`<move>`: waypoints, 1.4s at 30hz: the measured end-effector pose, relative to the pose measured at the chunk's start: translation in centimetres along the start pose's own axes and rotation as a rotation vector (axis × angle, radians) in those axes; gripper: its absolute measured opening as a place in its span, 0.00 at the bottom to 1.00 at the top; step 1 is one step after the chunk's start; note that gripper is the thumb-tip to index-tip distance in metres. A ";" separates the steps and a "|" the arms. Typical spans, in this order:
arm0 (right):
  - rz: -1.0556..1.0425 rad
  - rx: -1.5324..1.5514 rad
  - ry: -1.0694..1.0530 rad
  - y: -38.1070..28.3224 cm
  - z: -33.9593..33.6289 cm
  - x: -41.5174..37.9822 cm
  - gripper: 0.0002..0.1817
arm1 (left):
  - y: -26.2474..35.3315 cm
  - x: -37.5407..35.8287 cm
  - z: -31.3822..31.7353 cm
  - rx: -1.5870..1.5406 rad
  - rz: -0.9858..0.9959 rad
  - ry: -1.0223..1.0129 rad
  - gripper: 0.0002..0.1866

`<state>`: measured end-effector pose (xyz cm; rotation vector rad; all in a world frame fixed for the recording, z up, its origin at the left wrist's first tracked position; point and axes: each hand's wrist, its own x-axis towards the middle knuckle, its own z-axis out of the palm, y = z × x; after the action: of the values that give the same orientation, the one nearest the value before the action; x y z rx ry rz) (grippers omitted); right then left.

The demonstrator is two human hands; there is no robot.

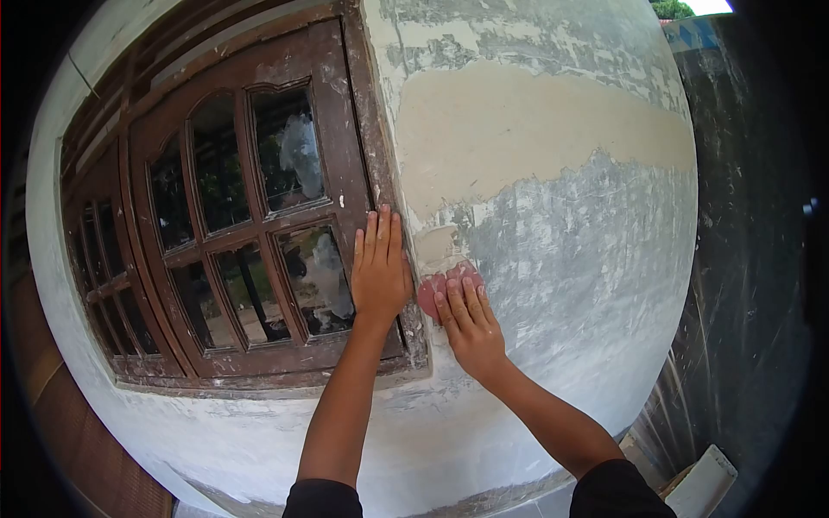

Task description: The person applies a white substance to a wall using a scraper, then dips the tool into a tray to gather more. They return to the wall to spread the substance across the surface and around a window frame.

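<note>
My left hand (pixel 380 274) lies flat against the brown wooden window frame (pixel 367 112), fingers stretched upward and nothing in it. Just to its right, my right hand (pixel 473 332) presses a reddish-pink piece of sandpaper (pixel 432 298) to the wall (pixel 570 259). Its fingers lie over the sandpaper, whose rounded edges show at the left and above the fingertips. The wall around it is patchy white and grey. A smooth beige patch (pixel 535 125) spreads above, with a smaller beige area just over the sandpaper.
Glass panes (pixel 289 151) with whitish smears fill the window at the left. A dark, scratched panel (pixel 751 216) stands along the right side. At the lower right lies a pale, box-shaped object (pixel 704 483). Brown slatted material (pixel 95 440) shows at the lower left.
</note>
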<state>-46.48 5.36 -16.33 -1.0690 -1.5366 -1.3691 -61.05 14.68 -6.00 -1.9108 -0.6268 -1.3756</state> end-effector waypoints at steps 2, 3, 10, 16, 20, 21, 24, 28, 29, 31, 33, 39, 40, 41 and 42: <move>-0.003 0.025 -0.032 -0.1 -2.2 -1.0 0.28 | 0.2 0.0 0.1 -0.013 -0.012 0.006 0.33; -0.003 0.022 -0.032 0.0 -3.4 -0.7 0.28 | 0.2 0.0 0.1 -0.012 -0.016 0.008 0.33; 0.201 0.439 -0.049 5.0 -8.1 8.3 0.40 | 0.4 0.0 -0.1 0.032 -0.024 -0.002 0.33; 0.046 0.452 -0.167 7.2 -7.5 15.1 0.37 | 0.4 -0.1 -0.3 -0.019 -0.002 0.005 0.33; -0.036 0.482 -0.140 7.4 -5.2 16.9 0.38 | 0.2 -0.1 -0.2 -0.002 0.002 0.005 0.33; -0.077 0.425 -0.132 7.5 -4.6 17.2 0.38 | 0.3 -0.1 -0.2 0.000 0.004 0.009 0.33; -0.038 0.333 -0.025 8.8 -4.8 19.3 0.38 | 0.2 -0.2 -0.1 0.005 0.005 0.018 0.32; 0.028 0.381 0.064 8.0 -5.4 19.5 0.37 | 0.2 -0.3 -0.1 0.010 -0.001 0.010 0.33; 0.001 0.450 -0.026 7.3 -5.5 18.9 0.36 | 0.2 -0.3 -0.1 0.017 0.001 0.008 0.33; -0.066 0.437 -0.072 7.2 -4.3 18.1 0.36 | 0.3 -0.4 -0.2 0.010 0.002 0.007 0.33; 0.121 0.309 0.066 8.1 -4.3 18.5 0.36 | 0.2 -0.2 -0.2 0.005 0.005 0.012 0.33; 0.068 0.431 0.027 6.4 -4.7 16.7 0.34 | 0.3 -0.4 -0.2 -0.009 0.005 0.003 0.33; 0.086 0.407 0.032 7.0 -4.0 16.2 0.34 | 0.3 -0.5 -0.2 -0.014 0.005 0.007 0.33; 0.104 0.381 0.041 7.8 -3.6 15.8 0.33 | 0.3 -0.5 -0.3 -0.017 0.008 0.014 0.33; 0.208 0.335 0.129 8.9 -4.0 16.2 0.33 | 0.3 -0.3 -0.3 -0.018 0.011 0.022 0.33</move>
<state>-43.16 3.16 2.14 -0.8850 -1.4520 -0.9778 -61.13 14.30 -6.30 -1.9080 -0.5943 -1.3988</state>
